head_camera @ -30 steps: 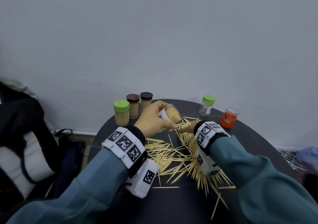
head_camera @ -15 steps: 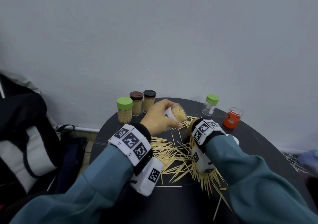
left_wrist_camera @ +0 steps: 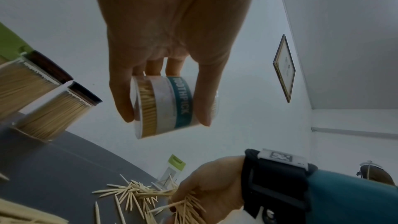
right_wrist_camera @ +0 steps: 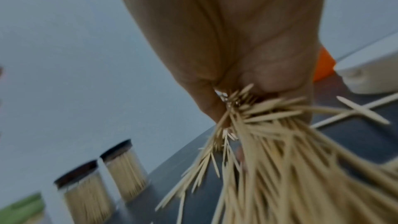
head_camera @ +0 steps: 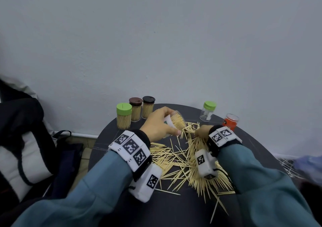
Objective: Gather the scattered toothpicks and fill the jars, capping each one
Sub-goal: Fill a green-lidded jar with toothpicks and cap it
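Note:
My left hand [head_camera: 159, 124] grips an uncapped clear jar [head_camera: 176, 121] with a teal "TOOTHPICK" label [left_wrist_camera: 182, 103], tilted on its side above the table and nearly full of toothpicks. My right hand [head_camera: 202, 132] is just right of the jar's mouth, fingers closed round a bundle of toothpicks [right_wrist_camera: 258, 125] that fans out below the palm. Loose toothpicks [head_camera: 174, 158] lie scattered over the dark round table [head_camera: 174, 209] between and under both wrists.
Three capped, filled jars stand at the back left: a green-lidded jar [head_camera: 124, 116] and two brown-lidded jars [head_camera: 135, 109] [head_camera: 148, 106]. An empty green-lidded jar [head_camera: 208, 110] and an orange jar [head_camera: 230, 122] stand back right. A dark bag [head_camera: 22, 139] sits left of the table.
My right hand has closed on a bundle of toothpicks and drawn slightly back from the jar's mouth. The left hand keeps the jar tilted in about the same place.

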Tool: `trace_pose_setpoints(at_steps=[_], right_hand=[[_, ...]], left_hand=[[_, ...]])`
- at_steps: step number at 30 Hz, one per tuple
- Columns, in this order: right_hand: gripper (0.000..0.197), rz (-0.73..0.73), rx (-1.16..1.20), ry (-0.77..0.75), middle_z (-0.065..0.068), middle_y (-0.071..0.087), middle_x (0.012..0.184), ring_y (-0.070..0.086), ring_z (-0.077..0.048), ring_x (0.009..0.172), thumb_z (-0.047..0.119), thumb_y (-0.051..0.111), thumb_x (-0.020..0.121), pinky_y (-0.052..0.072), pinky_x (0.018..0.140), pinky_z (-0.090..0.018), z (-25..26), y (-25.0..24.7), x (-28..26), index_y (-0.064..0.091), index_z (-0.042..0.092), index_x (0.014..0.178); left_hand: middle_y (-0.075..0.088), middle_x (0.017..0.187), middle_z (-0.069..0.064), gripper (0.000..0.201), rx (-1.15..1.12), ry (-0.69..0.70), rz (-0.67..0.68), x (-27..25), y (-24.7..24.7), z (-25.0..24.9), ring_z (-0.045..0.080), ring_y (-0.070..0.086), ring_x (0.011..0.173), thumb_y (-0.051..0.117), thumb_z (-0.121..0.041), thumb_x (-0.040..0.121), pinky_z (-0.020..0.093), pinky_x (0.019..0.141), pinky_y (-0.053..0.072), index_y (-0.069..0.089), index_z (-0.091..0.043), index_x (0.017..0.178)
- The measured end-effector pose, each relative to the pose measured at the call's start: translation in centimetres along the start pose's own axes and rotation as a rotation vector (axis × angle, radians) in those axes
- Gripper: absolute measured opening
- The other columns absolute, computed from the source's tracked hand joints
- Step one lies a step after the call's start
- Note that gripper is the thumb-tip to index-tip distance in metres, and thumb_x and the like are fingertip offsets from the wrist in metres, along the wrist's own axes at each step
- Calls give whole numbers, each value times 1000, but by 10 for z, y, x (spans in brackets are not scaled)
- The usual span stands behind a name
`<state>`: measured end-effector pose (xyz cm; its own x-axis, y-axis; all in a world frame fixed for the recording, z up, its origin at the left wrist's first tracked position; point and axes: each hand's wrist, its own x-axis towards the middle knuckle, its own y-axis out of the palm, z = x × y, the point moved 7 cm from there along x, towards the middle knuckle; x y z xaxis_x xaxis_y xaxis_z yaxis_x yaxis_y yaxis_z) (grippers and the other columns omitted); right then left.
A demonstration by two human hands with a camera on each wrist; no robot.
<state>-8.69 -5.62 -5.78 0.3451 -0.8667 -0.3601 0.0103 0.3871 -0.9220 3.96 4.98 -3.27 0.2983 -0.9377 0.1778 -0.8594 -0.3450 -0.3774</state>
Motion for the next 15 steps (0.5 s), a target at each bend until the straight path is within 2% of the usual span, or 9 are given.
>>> trace_pose_setpoints(at_steps=[2,3,4,5,6,8,13,15], right_hand=[[39,11,258,22,-18,51,131,52,-25,113,8,37,98,37,101,-31,-16,4,17,41,-3,135],[37,48,481,47,-19,56,116,56,-27,103,3,37,97,40,99,-33,-20,9,19,42,-6,132],[30,118,788,63,-17,57,96,58,-26,88,0,35,97,45,92,-37,-22,15,21,45,-12,123],[20,153,959,25,-13,52,80,56,-24,74,-1,33,98,48,80,-37,-22,18,21,47,-12,107],[17,122,1099,24,-10,45,71,52,-22,66,-1,30,99,47,68,-35,-27,17,22,45,-7,94],[23,107,1268,32,-8,38,66,45,-20,60,0,25,100,44,59,-32,-36,22,28,39,3,82],[27,113,1451,-52,-6,34,66,35,-15,58,-2,22,100,40,60,-28,-41,25,27,43,2,83],[27,108,1490,-94,-6,34,66,34,-15,58,-2,23,99,37,59,-25,-41,24,26,42,4,82]], left_hand=[[58,116,4,66,-9,1,2,0,0,-1,17,58,104,82,-10,67,16,75,46,50,-11,124],[59,115,3,65,-13,3,5,-1,1,-1,16,58,103,82,-9,67,15,74,46,50,-12,123],[59,115,2,64,-15,6,7,-1,1,-2,15,58,102,82,-9,67,14,72,45,51,-12,122],[60,114,2,63,-14,7,8,-1,1,-2,15,58,102,82,-9,67,14,71,45,50,-12,121],[60,114,2,63,-12,7,8,-1,2,-2,15,58,101,82,-9,67,14,71,45,50,-12,121],[60,114,3,62,-7,5,9,-1,3,-2,15,59,102,82,-9,67,15,74,46,50,-13,121],[60,112,2,60,15,5,19,-1,5,-1,14,59,99,81,-10,68,15,72,45,51,-12,120],[61,112,3,60,20,4,19,-1,6,0,15,59,100,81,-10,68,17,76,46,51,-12,120]])
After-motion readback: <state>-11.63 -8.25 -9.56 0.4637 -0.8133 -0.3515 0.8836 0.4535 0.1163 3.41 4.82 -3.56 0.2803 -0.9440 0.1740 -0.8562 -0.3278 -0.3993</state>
